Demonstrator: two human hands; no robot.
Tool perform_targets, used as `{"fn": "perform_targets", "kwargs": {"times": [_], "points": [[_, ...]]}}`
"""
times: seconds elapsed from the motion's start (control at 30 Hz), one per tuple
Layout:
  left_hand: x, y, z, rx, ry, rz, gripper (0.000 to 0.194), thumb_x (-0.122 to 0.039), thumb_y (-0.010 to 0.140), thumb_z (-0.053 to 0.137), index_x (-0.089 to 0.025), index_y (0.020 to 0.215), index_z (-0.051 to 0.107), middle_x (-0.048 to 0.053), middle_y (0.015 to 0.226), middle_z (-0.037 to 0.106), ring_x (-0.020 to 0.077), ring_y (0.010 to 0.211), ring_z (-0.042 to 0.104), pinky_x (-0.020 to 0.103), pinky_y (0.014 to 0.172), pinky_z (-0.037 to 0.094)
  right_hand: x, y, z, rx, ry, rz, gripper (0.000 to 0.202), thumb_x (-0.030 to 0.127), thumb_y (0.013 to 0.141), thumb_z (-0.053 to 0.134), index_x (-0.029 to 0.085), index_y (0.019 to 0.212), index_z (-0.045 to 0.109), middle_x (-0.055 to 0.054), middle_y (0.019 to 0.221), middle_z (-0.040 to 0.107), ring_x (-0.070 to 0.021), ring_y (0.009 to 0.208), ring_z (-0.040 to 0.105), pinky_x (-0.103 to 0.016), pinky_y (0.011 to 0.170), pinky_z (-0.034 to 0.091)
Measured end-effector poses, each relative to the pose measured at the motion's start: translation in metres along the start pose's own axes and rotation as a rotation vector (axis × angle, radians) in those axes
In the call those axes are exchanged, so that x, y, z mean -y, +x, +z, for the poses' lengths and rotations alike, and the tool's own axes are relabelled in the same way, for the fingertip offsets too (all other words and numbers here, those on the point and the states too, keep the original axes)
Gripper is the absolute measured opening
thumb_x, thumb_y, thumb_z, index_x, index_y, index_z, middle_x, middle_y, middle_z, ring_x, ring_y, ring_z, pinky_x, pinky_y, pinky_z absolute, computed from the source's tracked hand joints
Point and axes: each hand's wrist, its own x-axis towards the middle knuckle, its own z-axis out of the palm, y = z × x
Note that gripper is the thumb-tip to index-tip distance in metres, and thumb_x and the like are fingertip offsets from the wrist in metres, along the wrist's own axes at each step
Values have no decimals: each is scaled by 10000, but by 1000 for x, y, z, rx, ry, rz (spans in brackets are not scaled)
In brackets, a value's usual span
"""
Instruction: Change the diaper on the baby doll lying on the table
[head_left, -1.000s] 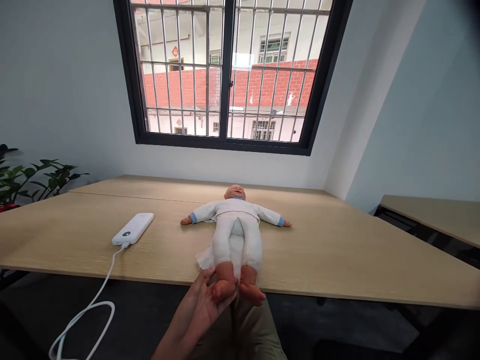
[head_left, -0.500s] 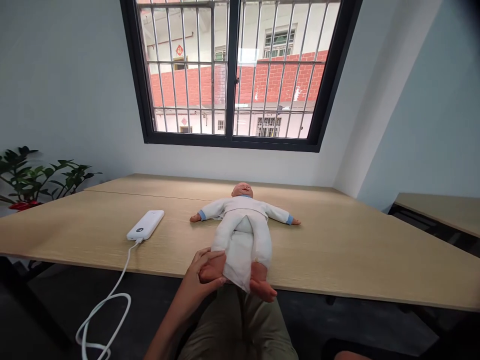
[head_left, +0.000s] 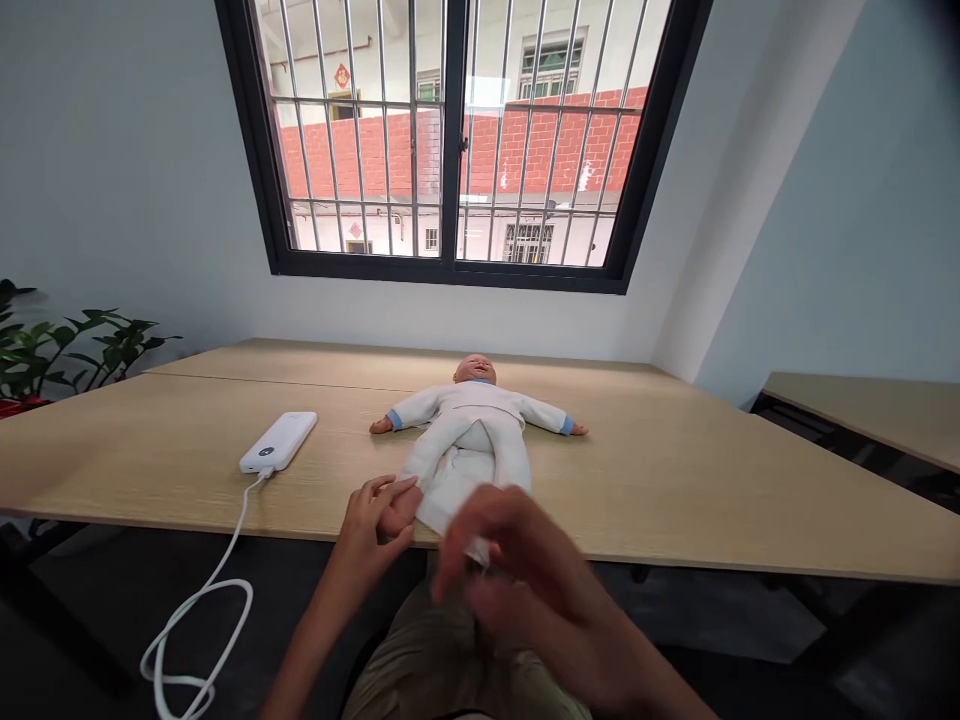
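Observation:
A baby doll (head_left: 480, 398) in white clothes with blue cuffs lies on its back, head toward the window, arms spread. A white cloth (head_left: 454, 485) lies between its legs. My left hand (head_left: 367, 522) is closed around the doll's foot (head_left: 401, 508) on the left, at the table's front edge. Blurred by motion, my right hand (head_left: 517, 565) is raised over the doll's other foot with curled fingers and hides that foot. Whether it touches anything cannot be made out.
On the wooden table (head_left: 675, 480), left of the doll, lies a white power bank (head_left: 279, 442). Its white cable (head_left: 238, 535) hangs over the front edge. A potted plant (head_left: 97, 345) stands far left; another table (head_left: 870, 410) is at the right.
My right hand has come in from the lower right to above the doll's foot. My left hand still holds the other foot. The view has shifted slightly.

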Motion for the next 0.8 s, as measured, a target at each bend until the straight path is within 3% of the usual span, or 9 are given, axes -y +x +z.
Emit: {"fn": "perform_targets", "kwargs": {"times": [0.07,0.13,0.27,0.43,0.6,0.67,0.8], "points": [[1,1,1,-41,176,51,456,-132,735,578,-261,1162,674,105,1236,555,313,1197,468,488,1024,390,-37,36,9,150,-169,-168,202,351,925,454,245,1012,603,-40,993,664,-194,960,606,-359,921,477],[0,1,5,-58,392,114,479,-73,747,526,-298,1139,685,95,1310,527,323,1259,430,510,1024,388,-78,58,9,145,-483,-246,238,223,939,373,189,1066,572,-83,1064,653,-209,1033,581,-409,1010,405],[-5,5,21,-15,680,262,539,-19,747,562,-392,1112,695,58,1446,465,341,1361,367,566,1079,306,-130,61,-13,127,-804,-228,299,89,860,395,166,1105,549,-90,1103,643,-209,1032,593,-411,1051,362],[-7,19,37,-20,780,346,371,-94,790,638,-358,1037,723,86,1467,450,348,1364,386,576,1076,331,-146,51,-41,123,-1010,-171,439,3,793,377,172,1163,542,-84,1079,645,-208,1033,604,-416,1053,367],[-7,29,44,73,785,481,167,-108,825,592,-219,836,717,104,1452,467,344,1374,372,579,1092,329,-154,54,-45,142,-1143,-172,512,-5,758,427,205,1204,568,-92,1107,625,-240,1068,583,-469,1070,330],[-10,30,44,90,691,491,207,-91,849,520,-207,839,691,94,1405,523,322,1371,381,562,1103,323,-153,54,-44,154,-1091,-180,478,31,777,459,218,1200,579,-89,1117,618,-245,1075,570,-474,1067,319],[-20,36,40,131,327,406,292,-100,858,413,-194,1046,616,96,1315,581,262,1317,443,481,1108,340,-151,54,-51,102,-895,-165,471,48,756,482,223,1181,586,-80,1132,607,-247,1060,546,-416,958,390]]}}
